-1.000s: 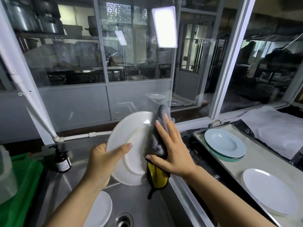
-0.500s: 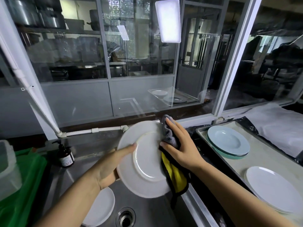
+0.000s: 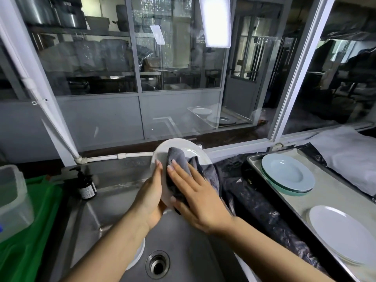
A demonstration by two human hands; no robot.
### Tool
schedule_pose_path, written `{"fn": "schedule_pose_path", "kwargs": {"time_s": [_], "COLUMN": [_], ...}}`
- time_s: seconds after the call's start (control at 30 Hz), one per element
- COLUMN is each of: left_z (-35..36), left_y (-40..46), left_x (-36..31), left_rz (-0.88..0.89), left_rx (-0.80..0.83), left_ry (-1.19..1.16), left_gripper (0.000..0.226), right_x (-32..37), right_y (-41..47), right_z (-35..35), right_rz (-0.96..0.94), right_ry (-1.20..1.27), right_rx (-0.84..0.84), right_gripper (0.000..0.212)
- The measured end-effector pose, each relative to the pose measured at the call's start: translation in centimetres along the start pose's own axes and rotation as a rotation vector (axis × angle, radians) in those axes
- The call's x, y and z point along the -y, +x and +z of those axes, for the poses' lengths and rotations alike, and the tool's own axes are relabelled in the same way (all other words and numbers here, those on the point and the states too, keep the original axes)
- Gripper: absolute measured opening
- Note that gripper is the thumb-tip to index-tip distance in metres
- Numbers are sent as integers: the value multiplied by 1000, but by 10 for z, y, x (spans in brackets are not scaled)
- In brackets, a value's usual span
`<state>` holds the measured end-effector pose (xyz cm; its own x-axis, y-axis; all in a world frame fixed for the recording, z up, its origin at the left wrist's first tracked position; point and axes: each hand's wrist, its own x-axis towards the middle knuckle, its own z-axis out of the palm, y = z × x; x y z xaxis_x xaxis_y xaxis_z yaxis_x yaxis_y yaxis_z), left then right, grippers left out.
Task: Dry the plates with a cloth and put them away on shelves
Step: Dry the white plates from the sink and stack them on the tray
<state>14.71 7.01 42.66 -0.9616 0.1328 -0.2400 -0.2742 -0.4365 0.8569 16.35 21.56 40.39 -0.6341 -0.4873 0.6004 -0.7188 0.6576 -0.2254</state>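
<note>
A: From the head camera, what had changed since half a second before?

B: We had turned the white plate (image 3: pixel 184 148) over the sink (image 3: pixel 114 202) toward us; our left hand (image 3: pixel 151 197) gripped its left edge, fingers curled around it. Our right hand (image 3: pixel 196 197) pressed the grey cloth (image 3: pixel 178 159) flat on its face, fingers spread open. The yellow side no longer showed.

A: Anything around?

B: A soap bottle (image 3: pixel 86 185) stood left. We counted one plate half hidden under our left arm, a pale blue stack (image 3: pixel 288 176) and a white stack (image 3: pixel 337 233) on the tray (image 3: pixel 325 197).
</note>
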Motion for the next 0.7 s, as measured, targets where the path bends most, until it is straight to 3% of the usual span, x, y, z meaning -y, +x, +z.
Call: {"fn": "schedule_pose_path", "kwargs": {"time_s": [0.13,0.27,0.7], "left_z": [6,7,-8], "left_y": [-6,-8,-16], "left_x": [6,11,15], "left_rz": [-50,-109,-16], "left_rx": [-60,-77,13], "left_ry": [-82,-146,-47], "left_gripper": [59,72,47], "right_x": [10,-3,-53], "right_y": [-14,-31,-36], "right_z": [15,14,-26], "right_rz": [-78,-203,19], "right_ry": [-241,-349,-128], "right_rx": [-96,-20,-67], "right_gripper": [57,59,60]}}
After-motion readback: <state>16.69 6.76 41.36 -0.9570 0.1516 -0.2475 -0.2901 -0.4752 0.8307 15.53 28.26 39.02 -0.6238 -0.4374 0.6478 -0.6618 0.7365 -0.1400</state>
